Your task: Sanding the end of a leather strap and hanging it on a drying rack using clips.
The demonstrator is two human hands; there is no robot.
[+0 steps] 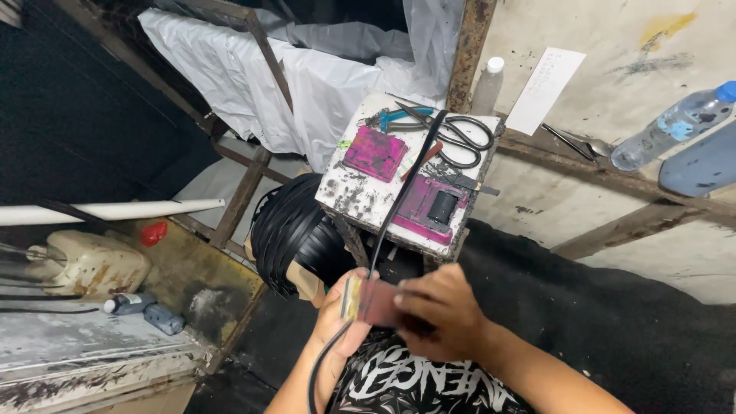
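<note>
Both hands meet low in the view, just above a black printed shirt (418,383). Left hand (337,318) has its grip closed around a narrow black strap (399,199) and the yellowish edge of a small reddish-brown pad (376,300); right hand (437,307) lies over that pad from the other side, fingers curled shut upon it. From the hands the strap runs up and across a small paint-spattered white block surface (349,188), ending near its far edge; its other end drops down past the left wrist.

On the surface lie a magenta-stained pad (373,152), a magenta-stained holder with a black roller (433,205), black-handled scissors (460,138) and teal-handled pliers (395,117) — crowded, with bare room only along the near-left edge. A coil of black straps (287,230) hangs just beside the surface's left edge, close to the left hand.

Behind, a rusty metal frame (245,184) carries white plastic sheeting (307,84). A stained wall (613,46) on the right holds a paper slip (544,88); a clear plastic bottle (675,123) lies on a rusty rail. Farther left sit a white pipe (115,211), a dirty cream container (84,264) and a red cap (153,232) — well apart from the hands. Dark cloth (613,322) spreads open to the right of the arms.
</note>
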